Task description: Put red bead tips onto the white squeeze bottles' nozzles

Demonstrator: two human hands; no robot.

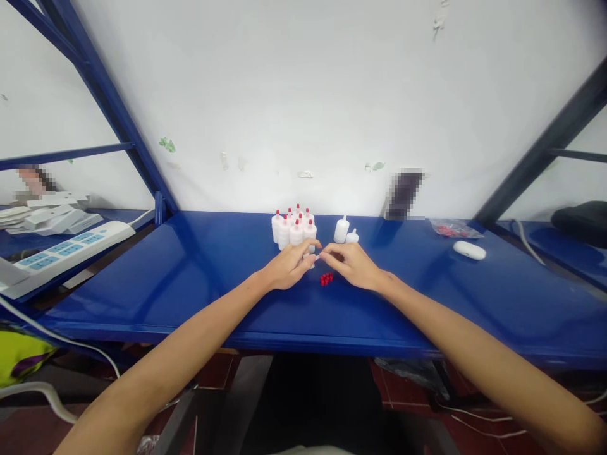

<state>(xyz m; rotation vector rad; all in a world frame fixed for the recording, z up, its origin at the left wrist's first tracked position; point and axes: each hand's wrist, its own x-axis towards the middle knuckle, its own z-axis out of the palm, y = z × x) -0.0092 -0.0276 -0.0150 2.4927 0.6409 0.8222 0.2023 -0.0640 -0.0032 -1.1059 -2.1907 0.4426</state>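
My left hand (290, 264) is closed around a small white squeeze bottle (312, 263), tilted so its nozzle points right. At the nozzle, my right hand (349, 261) has thumb and forefinger pinched together; whatever lies between them is hidden. A tight group of white bottles with red caps (296, 232) stands upright just behind my left hand. Behind my right hand are two uncapped white bottles (341, 229) with bare nozzles. Several loose red caps (326, 279) lie in a small cluster on the blue table (203, 272), just below my hands.
A white oval case (469, 250) and a clear bag with red pieces (455, 229) lie at the right. A blurred dark phone-like object (404, 194) leans on the wall. At far left are a white power strip (71, 253) and white boxes (57, 213). Blue posts (109, 95) frame the table.
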